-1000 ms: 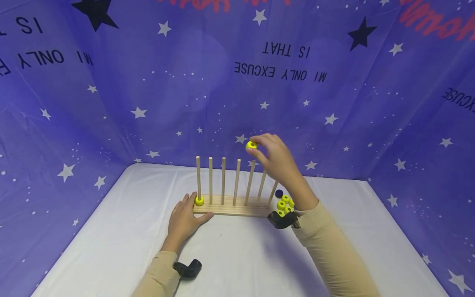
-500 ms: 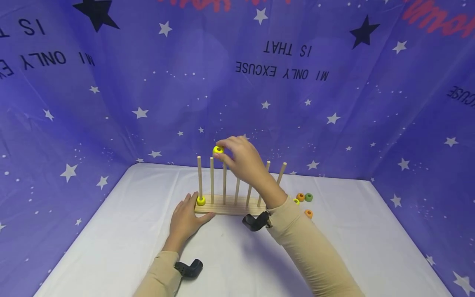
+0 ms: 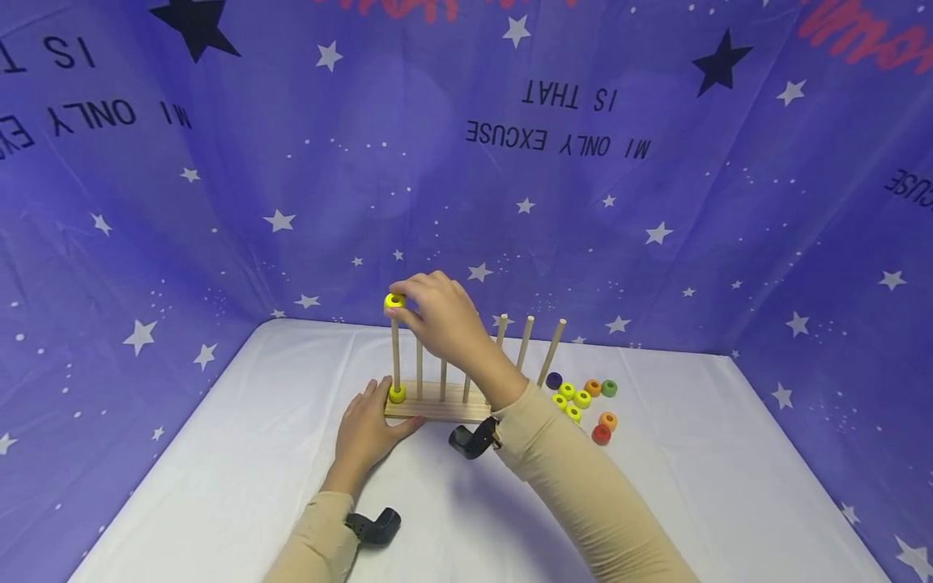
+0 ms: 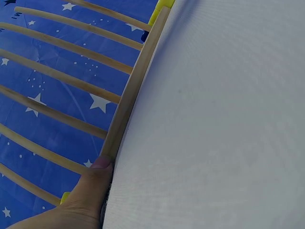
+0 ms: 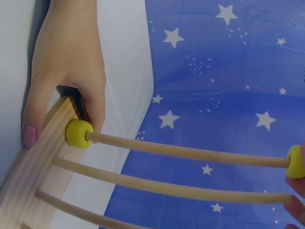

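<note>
Yellow round bead (image 3: 394, 300) is sitting at the top of the first wooden peg (image 3: 396, 350), pinched by the right hand (image 3: 437, 316), while the left hand (image 3: 367, 431) is holding the wooden rack's (image 3: 436, 403) end.

A white table (image 3: 219, 453) stands enclosed by a purple star-printed backdrop (image 3: 328, 178) with upside-down lettering.

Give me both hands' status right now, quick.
Left hand: grips the left end of the wooden peg rack, thumb along its front edge.
Right hand: pinches a yellow bead at the tip of the leftmost peg.
</note>
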Available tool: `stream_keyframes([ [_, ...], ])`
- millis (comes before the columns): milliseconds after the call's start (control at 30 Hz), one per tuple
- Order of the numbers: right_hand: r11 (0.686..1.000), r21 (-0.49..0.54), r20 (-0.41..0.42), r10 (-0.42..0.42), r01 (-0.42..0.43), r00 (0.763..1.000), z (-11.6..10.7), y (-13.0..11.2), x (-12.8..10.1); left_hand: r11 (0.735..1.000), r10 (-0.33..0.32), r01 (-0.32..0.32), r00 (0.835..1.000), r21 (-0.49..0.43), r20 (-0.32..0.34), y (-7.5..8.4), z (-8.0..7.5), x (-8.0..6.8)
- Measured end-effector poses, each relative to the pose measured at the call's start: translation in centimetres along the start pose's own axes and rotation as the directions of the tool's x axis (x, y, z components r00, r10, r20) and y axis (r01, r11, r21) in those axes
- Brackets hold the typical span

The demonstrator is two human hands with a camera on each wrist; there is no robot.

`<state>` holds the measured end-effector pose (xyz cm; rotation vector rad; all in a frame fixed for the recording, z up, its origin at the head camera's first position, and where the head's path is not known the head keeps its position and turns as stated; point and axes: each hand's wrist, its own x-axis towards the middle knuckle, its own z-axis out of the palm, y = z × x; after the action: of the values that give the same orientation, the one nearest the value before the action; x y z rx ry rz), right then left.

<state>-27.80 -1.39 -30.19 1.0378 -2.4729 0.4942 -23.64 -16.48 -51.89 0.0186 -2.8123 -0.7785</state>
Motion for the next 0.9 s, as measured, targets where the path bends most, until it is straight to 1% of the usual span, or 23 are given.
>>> stream_keyframes([
  [233,1.000,-0.018,0.007,0.004,-0.003,1.000,0.24,-0.08,0.16,1.000,0.003,-0.003,1.000,-0.017,-0.009,0.11,-0.04,-0.06],
  [467,1.000,-0.027,0.024,0.014,-0.014,1.000,0.57,-0.05,0.22,1.000,-0.003,0.003,1.000,-0.012,-0.005,0.10,-0.11,-0.12],
  [733,0.999,-0.048,0.020,0.017,-0.016,1.000,0.82,0.11,0.14,1.000,-0.001,0.001,1.000,-0.020,-0.009,0.12,-0.12,-0.08],
  [900,0.999,-0.050,0.041,0.023,-0.021,0.999,0.81,0.13,0.03,1.000,-0.003,0.003,1.000,-0.018,-0.005,0.14,-0.13,-0.08],
])
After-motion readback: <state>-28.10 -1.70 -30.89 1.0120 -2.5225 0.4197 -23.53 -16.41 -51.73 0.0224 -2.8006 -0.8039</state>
